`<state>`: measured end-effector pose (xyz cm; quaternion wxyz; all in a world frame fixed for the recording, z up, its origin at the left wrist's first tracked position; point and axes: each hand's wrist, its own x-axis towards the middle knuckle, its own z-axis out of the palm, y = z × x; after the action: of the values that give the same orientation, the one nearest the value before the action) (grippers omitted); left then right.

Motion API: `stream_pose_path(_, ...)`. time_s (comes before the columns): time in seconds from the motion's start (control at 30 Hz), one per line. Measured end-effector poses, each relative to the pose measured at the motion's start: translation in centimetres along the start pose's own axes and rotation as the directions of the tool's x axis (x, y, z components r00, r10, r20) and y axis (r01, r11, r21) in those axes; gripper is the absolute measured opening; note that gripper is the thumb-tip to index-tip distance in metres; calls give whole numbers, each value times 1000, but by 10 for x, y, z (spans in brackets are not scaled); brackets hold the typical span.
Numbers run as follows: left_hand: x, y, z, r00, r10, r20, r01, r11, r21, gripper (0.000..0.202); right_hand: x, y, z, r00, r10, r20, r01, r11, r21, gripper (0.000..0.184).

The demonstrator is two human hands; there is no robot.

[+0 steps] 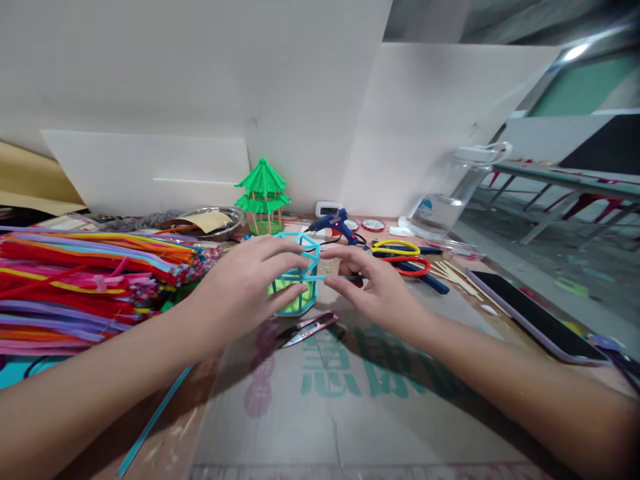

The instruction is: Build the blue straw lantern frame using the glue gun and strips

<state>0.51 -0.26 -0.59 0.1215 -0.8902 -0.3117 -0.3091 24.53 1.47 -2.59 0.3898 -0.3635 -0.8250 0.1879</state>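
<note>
Grasping teal frame (pixel 301 276) in left hand (pixel 247 290) at mid-tabletop; pinching teal strand (pixel 336 277) beside it with right hand (pixel 383 297). Crowded leftward by pipe-cleaner pile (pixel 85 280); open cardboard (pixel 360 407) toward the near edge.

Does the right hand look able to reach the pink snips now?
Probably yes: the pink snips lie uncovered on the cardboard just beside the right hand, nothing between them. But it pinches a teal strand of the frame the left hand holds.

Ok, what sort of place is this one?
Likely a craft workbench: a pile of pipe cleaners, a glue gun, and a half-built teal frame in the left hand.
</note>
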Motion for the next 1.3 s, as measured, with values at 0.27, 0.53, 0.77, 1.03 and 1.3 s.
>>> stream_pose_path(0.27,-9,3,3,1000,-6,-1,6,999,-52,20,5,3,-2,1000,13,-5,-14,998,-54,30)
stream_pose_path(0.53,-7,-5,5,1000,5,-19,-7,994,-107,19,12,7,1,1000,-27,-9,26,994,-110,32)
stream_pose_path(0.77,-3,-11,-12,1000,14,20,-15,996,90,21,13,8,1,999,-20,-40,16,993,-115,27)
stream_pose_path(1.03,-9,-21,-12,991,133,-12,-127,967,221,11,11,8,3,998,-42,-55,35,992,-120,26)
stream_pose_path(1.3,-10,-18,-11,987,153,-49,-139,966,220,10,10,7,4,998,-34,-55,28,994,-108,27)
